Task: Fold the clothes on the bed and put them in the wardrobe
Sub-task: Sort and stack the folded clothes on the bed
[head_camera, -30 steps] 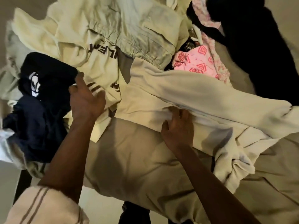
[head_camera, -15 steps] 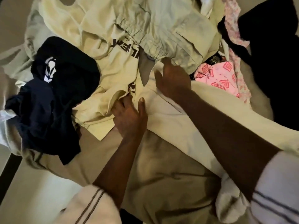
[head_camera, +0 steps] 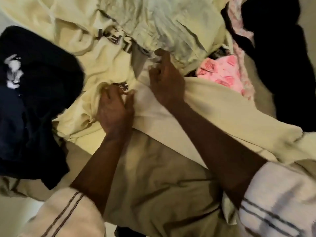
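Hands: our right hand (head_camera: 165,82) was curled, pinching the top edge of the plain cream garment (head_camera: 213,113). Our left hand (head_camera: 116,108) lay just beside it, fingers bent into bunched cloth, and we could not tell whether it gripped or only pressed.
Garment in hand: it lay across the bed (head_camera: 153,177), running right under our right forearm, its top end touching the lettered cream T-shirt (head_camera: 95,53).
Doing it well: we judged the edge should come clear of the T-shirt, be drawn taut between both hands, then laid flat on bare sheet before any fold.
Pile: navy garment (head_camera: 34,103) at left, pale pocketed garment (head_camera: 179,26) at the top, pink patterned cloth (head_camera: 222,74) and black garment (head_camera: 282,65) at right, all unfolded.
Wardrobe: not in view, and we saw no container.
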`<state>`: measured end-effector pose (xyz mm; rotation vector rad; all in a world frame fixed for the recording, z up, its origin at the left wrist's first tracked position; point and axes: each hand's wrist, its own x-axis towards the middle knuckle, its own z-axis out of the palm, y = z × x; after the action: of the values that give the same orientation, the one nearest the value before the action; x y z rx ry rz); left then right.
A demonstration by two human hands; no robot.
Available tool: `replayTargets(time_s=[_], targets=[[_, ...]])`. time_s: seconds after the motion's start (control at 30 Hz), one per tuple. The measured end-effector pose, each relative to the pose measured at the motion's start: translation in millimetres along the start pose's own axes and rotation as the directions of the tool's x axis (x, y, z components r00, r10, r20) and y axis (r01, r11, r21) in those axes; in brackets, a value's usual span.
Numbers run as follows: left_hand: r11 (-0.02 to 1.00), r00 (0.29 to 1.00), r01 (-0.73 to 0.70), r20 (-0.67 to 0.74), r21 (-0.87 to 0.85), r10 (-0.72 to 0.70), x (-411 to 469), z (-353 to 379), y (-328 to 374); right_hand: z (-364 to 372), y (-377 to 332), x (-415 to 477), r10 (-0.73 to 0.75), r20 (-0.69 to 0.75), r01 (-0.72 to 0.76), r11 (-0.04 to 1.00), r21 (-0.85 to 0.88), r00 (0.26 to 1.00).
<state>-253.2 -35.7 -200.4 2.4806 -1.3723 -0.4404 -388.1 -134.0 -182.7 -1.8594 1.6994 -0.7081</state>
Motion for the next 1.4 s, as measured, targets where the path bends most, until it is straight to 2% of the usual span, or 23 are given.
replayTargets(time_s=[0.03, 0.1, 0.13, 0.2, 0.3, 0.4, 0.47, 0.53, 0.6, 0.7, 0.73, 0.77, 0.87, 0.93, 0.97, 1.03, 1.07, 1.1, 1.17, 1.23, 1.27, 1.33, 1.4], targets=[[0.998, 0.998, 0.038, -0.054, 0.047, -0.035, -7, -7, 1, -4, -3, -15, 0.014, -0.029, -0.010, 0.992, 0.128, 0.999], [0.992, 0.991, 0.066, -0.122, 0.108, -0.053, -32, -16, 23, -28, 13, -50, 0.058, -0.165, -0.020, 0.975, 0.223, 0.985], [0.993, 0.992, 0.039, -0.125, 0.110, -0.025, -47, -22, 32, -39, 22, -70, 0.087, -0.241, -0.033, 0.976, 0.217, 0.967], [0.989, 0.987, -0.144, -0.066, 0.028, 0.145, -81, -25, 58, -70, 51, -113, 0.175, -0.394, -0.114, 0.978, 0.173, 0.902], [0.895, 0.911, -0.374, 0.082, -0.244, 0.404, -130, -16, 96, -125, 105, -169, 0.314, -0.605, -0.304, 0.945, 0.124, 0.732], [0.800, 0.810, -0.442, 0.203, -0.405, 0.550, -168, 3, 143, -190, 165, -206, 0.499, -0.743, -0.534, 0.814, 0.227, 0.446], [0.755, 0.747, -0.487, 0.238, -0.440, 0.621, -178, 16, 177, -229, 200, -215, 0.649, -0.712, -0.627, 0.678, 0.383, 0.267], [0.726, 0.703, -0.519, 0.259, -0.451, 0.663, -182, 32, 214, -261, 229, -213, 0.809, -0.572, -0.647, 0.509, 0.567, 0.134], [0.703, 0.655, -0.563, 0.284, -0.435, 0.701, -181, 49, 253, -280, 255, -206, 0.909, -0.399, -0.620, 0.382, 0.685, 0.120], [0.686, 0.595, -0.630, 0.341, -0.365, 0.728, -175, 73, 302, -289, 266, -191, 0.936, -0.240, -0.606, 0.349, 0.715, 0.256], [0.683, 0.577, -0.649, 0.369, -0.334, 0.729, -175, 82, 317, -293, 269, -190, 0.941, -0.232, -0.561, 0.334, 0.757, 0.247], [0.688, 0.563, -0.665, 0.412, -0.291, 0.717, -174, 91, 331, -296, 270, -189, 0.952, -0.229, -0.487, 0.302, 0.819, 0.204], [0.705, 0.522, -0.691, 0.562, -0.162, 0.641, -168, 118, 350, -299, 265, -208, 0.975, -0.221, -0.247, 0.214, 0.945, -0.001], [0.733, 0.534, -0.664, 0.590, -0.152, 0.606, -165, 133, 350, -293, 261, -234, 0.982, -0.173, -0.137, 0.162, 0.977, -0.071], [0.755, 0.554, -0.637, 0.587, -0.158, 0.591, -162, 136, 346, -289, 257, -246, 0.993, -0.106, -0.083, 0.101, 0.991, -0.054], [0.780, 0.586, -0.603, 0.570, -0.170, 0.577, -161, 143, 343, -285, 254, -268, 0.992, 0.092, 0.016, -0.094, 0.995, 0.091], [0.784, 0.599, -0.594, 0.551, -0.180, 0.581, -165, 143, 342, -283, 256, -276, 0.971, 0.168, 0.013, -0.173, 0.985, 0.169], [0.782, 0.616, -0.589, 0.514, -0.202, 0.597, -169, 141, 340, -284, 257, -281, 0.949, 0.201, -0.054, -0.194, 0.979, 0.242], [0.753, 0.655, -0.603, 0.377, -0.262, 0.655, -185, 129, 332, -284, 261, -283, 0.921, 0.192, -0.296, -0.089, 0.951, 0.340], [0.710, 0.666, -0.645, 0.248, -0.283, 0.704, -209, 110, 320, -287, 268, -277, 0.930, 0.099, -0.408, 0.059, 0.911, 0.354], [0.702, 0.654, -0.661, 0.255, -0.265, 0.713, -223, 100, 313, -292, 272, -272, 0.935, 0.037, -0.381, 0.107, 0.918, 0.351], [0.686, 0.591, -0.709, 0.392, -0.164, 0.705, -249, 87, 295, -308, 281, -257, 0.917, -0.125, -0.304, 0.251, 0.919, 0.379], [0.555, 0.480, -0.832, 0.540, 0.028, 0.692, -275, 87, 274, -323, 296, -243, 0.868, -0.261, -0.303, 0.407, 0.862, 0.422]])
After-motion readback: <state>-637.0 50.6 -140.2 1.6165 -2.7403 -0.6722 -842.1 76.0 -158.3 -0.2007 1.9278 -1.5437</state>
